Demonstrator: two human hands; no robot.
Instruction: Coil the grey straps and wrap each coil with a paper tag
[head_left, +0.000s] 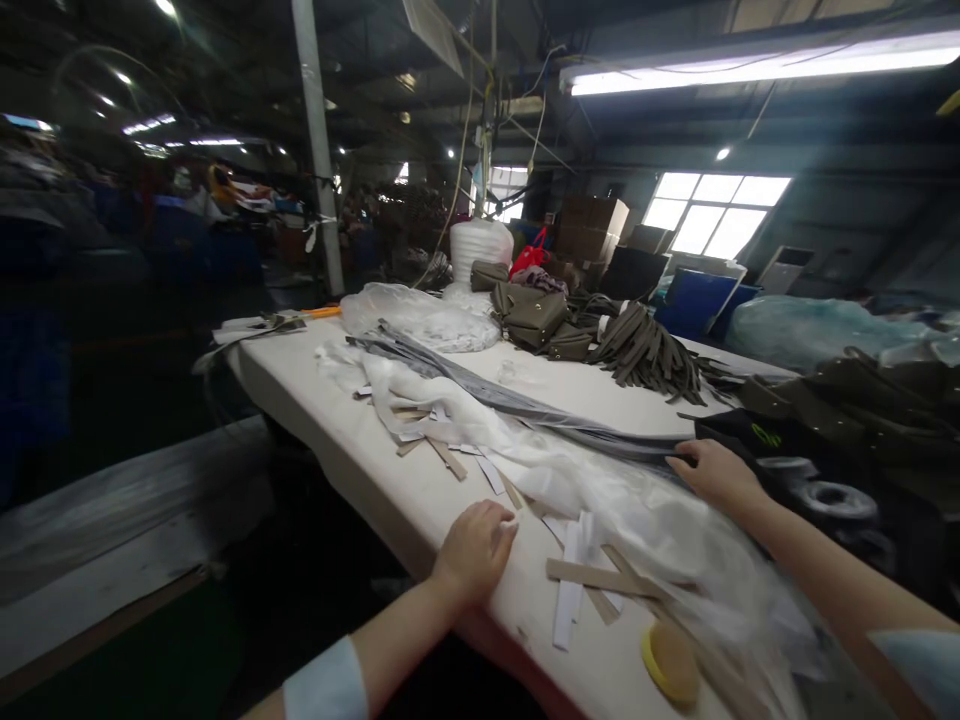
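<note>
Progress, judged from the present layout: the long bundle of smooth grey strips (525, 400) lies gathered lengthwise across the white-covered worktop (352, 460), its near end at the right hand (709, 475); the strips are not separated, so handling of them appears incomplete. The right hand is bent, with thumb and fingers curved at that end; whether they pinch it or merely rest there cannot be told. The left hand (476, 550) is loosely curled at the worktop's near edge, beside the scattered flat white and tan strips (600, 577); whether its fingers close on anything cannot be confirmed. Farther back, a fanned bunch of dark olive-brown strips (649, 350) is already gathered, next to a pile of olive-brown pouches (532, 315). Obstructions: a crumpled length of translucent white plastic film (555, 470) runs along the near side of the grey bundle, between the two hands, and could snag or hide strips. The scattered pieces lie partly against this film, with a yellow-rimmed round object (664, 665) close by. A transparent crumpled plastic bag (420, 315) occupies the far part of the surface, and round white rolls (836, 500) stand beyond the right forearm.
</note>
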